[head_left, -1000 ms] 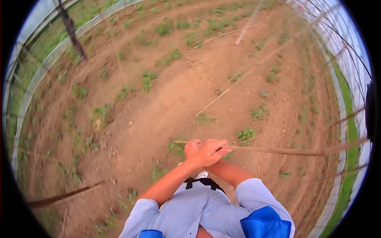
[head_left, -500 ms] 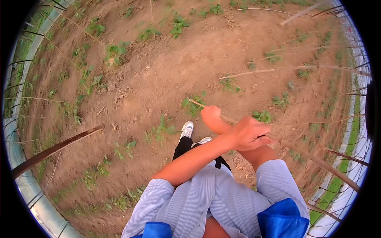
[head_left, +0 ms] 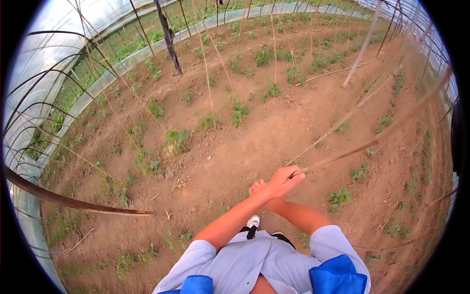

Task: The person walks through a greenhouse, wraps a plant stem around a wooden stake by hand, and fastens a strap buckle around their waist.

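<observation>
My left hand [head_left: 285,181] is closed round a long, thin wooden pole [head_left: 352,152], which slants from the hand up to the right edge and blurs there. My forearms cross, with the left one above. Just left of it, my right hand [head_left: 257,187] shows curled fingers, partly hidden by the left forearm, in line with the pole. The pole's lower end is hidden behind the hands and forearm. Below the hands, a white shoe [head_left: 253,221] stands on the brown soil.
Another dark pole [head_left: 83,203] juts in from the left edge. Hanging strings [head_left: 274,49], a dark post [head_left: 169,41] and a pale post [head_left: 363,44] rise ahead. Small green plants [head_left: 239,111] grow in rows on the soil. Plastic sheeting on hoops [head_left: 44,73] curves round the left side.
The view has tilted up and shows more of the hoops and strings. My hands have drawn closer together than half a second ago, and the pole now slants upward to the right.
</observation>
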The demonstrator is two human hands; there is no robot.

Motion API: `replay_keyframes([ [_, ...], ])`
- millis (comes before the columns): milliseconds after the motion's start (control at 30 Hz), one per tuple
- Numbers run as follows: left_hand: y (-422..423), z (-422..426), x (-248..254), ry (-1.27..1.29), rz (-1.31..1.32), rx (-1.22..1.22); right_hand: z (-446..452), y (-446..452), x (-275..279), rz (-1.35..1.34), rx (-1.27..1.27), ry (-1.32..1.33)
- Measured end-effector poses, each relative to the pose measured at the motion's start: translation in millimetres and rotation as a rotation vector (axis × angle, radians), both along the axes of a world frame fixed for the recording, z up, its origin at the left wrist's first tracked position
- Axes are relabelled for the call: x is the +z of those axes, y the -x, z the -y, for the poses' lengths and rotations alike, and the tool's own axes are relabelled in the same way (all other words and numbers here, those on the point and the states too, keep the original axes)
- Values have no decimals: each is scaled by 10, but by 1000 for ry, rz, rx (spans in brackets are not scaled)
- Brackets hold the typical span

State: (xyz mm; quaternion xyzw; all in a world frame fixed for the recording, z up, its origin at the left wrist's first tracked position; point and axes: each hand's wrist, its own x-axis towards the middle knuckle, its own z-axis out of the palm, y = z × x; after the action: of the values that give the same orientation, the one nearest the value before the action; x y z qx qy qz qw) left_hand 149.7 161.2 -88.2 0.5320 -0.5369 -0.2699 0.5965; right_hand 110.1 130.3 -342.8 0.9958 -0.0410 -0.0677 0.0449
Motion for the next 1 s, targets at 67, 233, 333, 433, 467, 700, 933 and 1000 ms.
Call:
replay_keyframes([
  [67,54,55,-225,26,25,15,-182,186,46,136,-161,-750],
  [233,211,-60,-205,-17,82,34,-323,1174,526,240,88,-169],
  [333,327,-99,-301,-42,33,25,-312,1788,753,75,-192,-309],
  [433,413,-18,-395,-58,-4,-53,-306,2382,680,75,-504,-404],
  [467,438,26,-426,-54,1,-79,-290,2581,713,92,-618,-421],
  [700,537,120,-673,-84,57,-212,-932,4029,170,46,-1511,-657],
  [933,457,43,-964,-202,102,-380,-2786,4957,-538,10,-2225,-882],
  [1000,479,8,-954,-256,103,-394,-3357,4963,-941,-47,-2356,-927],
])
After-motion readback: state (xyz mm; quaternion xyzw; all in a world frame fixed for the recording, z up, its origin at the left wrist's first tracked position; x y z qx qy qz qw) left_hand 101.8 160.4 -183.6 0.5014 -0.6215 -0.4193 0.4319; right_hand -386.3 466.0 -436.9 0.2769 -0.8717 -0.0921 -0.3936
